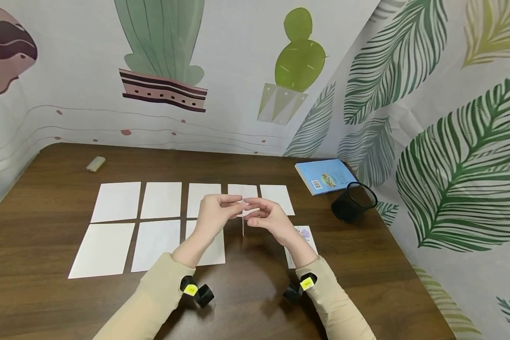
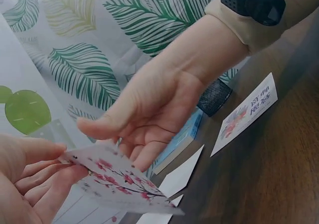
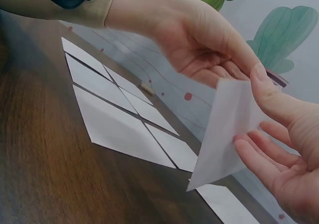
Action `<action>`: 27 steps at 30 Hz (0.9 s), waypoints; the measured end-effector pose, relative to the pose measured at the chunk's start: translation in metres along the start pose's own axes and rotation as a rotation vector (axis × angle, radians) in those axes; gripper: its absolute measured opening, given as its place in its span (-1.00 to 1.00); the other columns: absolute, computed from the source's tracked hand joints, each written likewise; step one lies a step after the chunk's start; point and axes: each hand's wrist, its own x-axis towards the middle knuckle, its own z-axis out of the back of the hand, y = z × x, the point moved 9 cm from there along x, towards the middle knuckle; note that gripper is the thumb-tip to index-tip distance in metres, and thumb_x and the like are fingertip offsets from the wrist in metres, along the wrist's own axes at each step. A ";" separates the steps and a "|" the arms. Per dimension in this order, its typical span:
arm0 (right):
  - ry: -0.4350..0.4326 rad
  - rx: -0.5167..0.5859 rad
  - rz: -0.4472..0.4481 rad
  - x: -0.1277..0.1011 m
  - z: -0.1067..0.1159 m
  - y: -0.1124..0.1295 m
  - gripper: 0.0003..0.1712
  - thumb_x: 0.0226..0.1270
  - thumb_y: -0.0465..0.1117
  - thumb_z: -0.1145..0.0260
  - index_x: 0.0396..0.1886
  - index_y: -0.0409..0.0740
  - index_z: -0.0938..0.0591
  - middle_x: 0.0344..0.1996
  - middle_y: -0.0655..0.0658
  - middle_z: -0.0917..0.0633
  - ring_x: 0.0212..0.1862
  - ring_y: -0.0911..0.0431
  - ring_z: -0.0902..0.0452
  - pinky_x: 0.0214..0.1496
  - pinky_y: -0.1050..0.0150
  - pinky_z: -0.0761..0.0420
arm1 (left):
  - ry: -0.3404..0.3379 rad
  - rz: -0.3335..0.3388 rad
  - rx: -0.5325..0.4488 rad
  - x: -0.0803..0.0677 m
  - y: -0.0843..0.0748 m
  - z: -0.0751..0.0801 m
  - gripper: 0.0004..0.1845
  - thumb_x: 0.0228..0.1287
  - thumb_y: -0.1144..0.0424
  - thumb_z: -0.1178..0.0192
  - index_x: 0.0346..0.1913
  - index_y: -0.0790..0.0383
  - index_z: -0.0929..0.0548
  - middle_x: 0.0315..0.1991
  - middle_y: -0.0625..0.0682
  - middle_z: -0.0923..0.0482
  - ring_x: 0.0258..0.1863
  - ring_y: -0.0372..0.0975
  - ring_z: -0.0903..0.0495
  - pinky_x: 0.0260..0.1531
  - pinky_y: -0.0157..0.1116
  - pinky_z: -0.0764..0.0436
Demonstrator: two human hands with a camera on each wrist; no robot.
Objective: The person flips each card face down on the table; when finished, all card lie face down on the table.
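From the head view, the thin white paper card with pink blossoms (image 2: 117, 181) is being seen only edge-on, so its picture is hidden. It is being pinched above the brown wooden worktop (image 1: 255, 293) by the left hand (image 1: 214, 213) and the right hand (image 1: 268, 217), over rows of blank white cards (image 1: 161, 199).

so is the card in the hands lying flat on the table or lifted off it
Lifted. Both hands hold the card edge-on above the table; left hand and right hand pinch its top.
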 end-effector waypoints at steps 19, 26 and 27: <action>-0.332 0.063 -0.159 0.004 0.057 -0.029 -0.59 0.38 -0.34 -0.24 0.13 -0.53 -0.50 -0.30 -0.06 -0.71 -0.29 0.23 -0.65 -0.13 0.41 -0.68 | -0.088 0.111 -0.033 0.011 0.020 0.023 -0.71 0.24 0.37 -0.28 -0.02 0.47 -0.68 -0.10 0.31 -0.70 -0.40 -0.38 -0.66 -0.27 -0.41 -0.70; -0.306 0.105 -0.173 0.006 0.055 -0.027 -0.59 0.44 -0.35 -0.17 0.16 -0.56 -0.46 -0.37 0.06 -0.66 -0.35 0.26 -0.61 -0.18 0.43 -0.68 | -0.048 0.176 -0.103 0.015 0.037 0.017 -0.70 0.25 0.39 -0.25 0.00 0.50 -0.64 -0.08 0.31 -0.69 -0.42 -0.39 -0.62 -0.29 -0.45 -0.69; -0.311 0.115 -0.174 0.006 0.055 -0.028 -0.63 0.43 -0.36 -0.18 0.12 -0.54 -0.48 -0.39 0.07 -0.66 -0.37 0.26 -0.61 -0.20 0.44 -0.67 | -0.043 0.179 -0.107 0.015 0.038 0.016 -0.70 0.25 0.39 -0.25 0.00 0.50 -0.63 -0.09 0.31 -0.69 -0.43 -0.39 -0.62 -0.30 -0.46 -0.69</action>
